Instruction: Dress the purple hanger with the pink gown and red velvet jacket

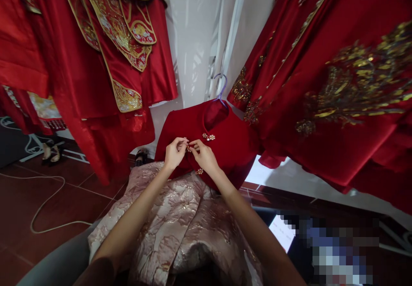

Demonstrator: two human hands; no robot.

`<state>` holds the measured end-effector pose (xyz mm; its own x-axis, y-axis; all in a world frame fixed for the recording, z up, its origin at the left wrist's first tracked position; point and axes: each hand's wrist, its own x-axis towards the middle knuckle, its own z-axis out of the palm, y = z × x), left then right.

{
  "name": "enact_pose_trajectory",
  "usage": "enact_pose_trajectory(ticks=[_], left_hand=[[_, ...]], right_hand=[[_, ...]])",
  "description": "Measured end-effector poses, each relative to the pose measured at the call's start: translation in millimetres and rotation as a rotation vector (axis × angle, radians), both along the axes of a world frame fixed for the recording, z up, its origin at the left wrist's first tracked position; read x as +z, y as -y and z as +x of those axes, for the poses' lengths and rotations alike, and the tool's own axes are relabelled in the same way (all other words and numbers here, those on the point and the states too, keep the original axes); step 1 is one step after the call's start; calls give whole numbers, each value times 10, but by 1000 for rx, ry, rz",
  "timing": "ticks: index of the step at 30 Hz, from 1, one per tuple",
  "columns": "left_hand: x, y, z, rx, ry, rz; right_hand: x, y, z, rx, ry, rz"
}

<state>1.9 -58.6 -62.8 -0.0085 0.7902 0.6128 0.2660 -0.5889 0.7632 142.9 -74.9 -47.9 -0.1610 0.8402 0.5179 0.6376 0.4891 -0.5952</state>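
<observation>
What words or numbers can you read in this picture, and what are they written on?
I can't read any words or numbers here.
Bright white page or screen, lower right: faint marks, too small and blurred to read.
Red garment on the purple hanger: no writing that I can see.
Pixelated patch: it hides whatever is there.

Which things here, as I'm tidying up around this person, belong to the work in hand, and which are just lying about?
In the work:
left hand and right hand, at a flower clasp
red garment bearing it
its purple hanger

Apparently just around:
brocade cloth under the arms
black shoes
pale floor cable
embroidered red clothes either side
</observation>
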Motion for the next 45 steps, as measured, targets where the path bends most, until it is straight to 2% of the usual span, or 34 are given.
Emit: enact_pose_trajectory(ticks=[4,17,21,29,36,45], left_hand=[[19,26,-37,-53,-24,-17],[-12,19,-121,-14,-149,2],[-10,34,-144,-47,-200,3],[-7,33,-149,-107,-144,-26],[75,19,-138,-56,-95,-47],[130,-45,-113,-77,-92,-60]], right_hand=[[12,6,-25,-33,-15,13],[-32,-8,-43,-78,-94,52],[-26,-8,-53,-88,-86,41],[-46,-26,-53,-87,-83,50],[-66,-52,-42,-40,-106,80],[-94,-95,-22,-32,-102,90]])
